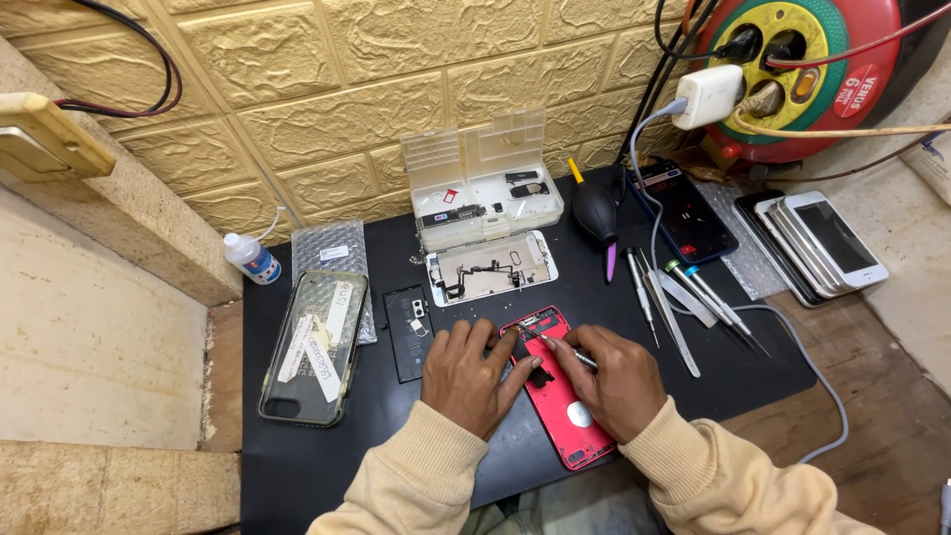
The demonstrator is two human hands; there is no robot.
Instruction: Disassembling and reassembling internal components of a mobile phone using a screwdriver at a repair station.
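Head view:

- Red phone housing (557,396) lying flat on the black mat (297,466) of the table, close to the body, open side up with its innards exposed, so both hands can work from above.
- Left hand (474,372) spread flat, fingers resting on the housing's left edge and on the mat beside it; apparently pinning the shell down against sliding, not clamped around anything.
- Right hand (619,381) closed on a thin metal tool (567,352), its tip angled into the upper part of the housing; heel of the hand resting on the lower part of the shell, probably for steadiness.
- Black battery (408,332) set just left of the left hand, out of the way yet near.
- White phone frame (492,267) with loose flex cables lying beyond the housing, and touching it a clear parts box (482,193), lid up, small pieces sorted inside.
- Screwdrivers and tweezers (684,297) fanned out to the right, handy to the tool hand; black dust blower (594,213) behind them.
- Cased phone (315,347) lying well to the left, small white bottle (253,260) behind it.
- Stack of phones (817,243) on the far right, extension reel (802,69) with charger above.
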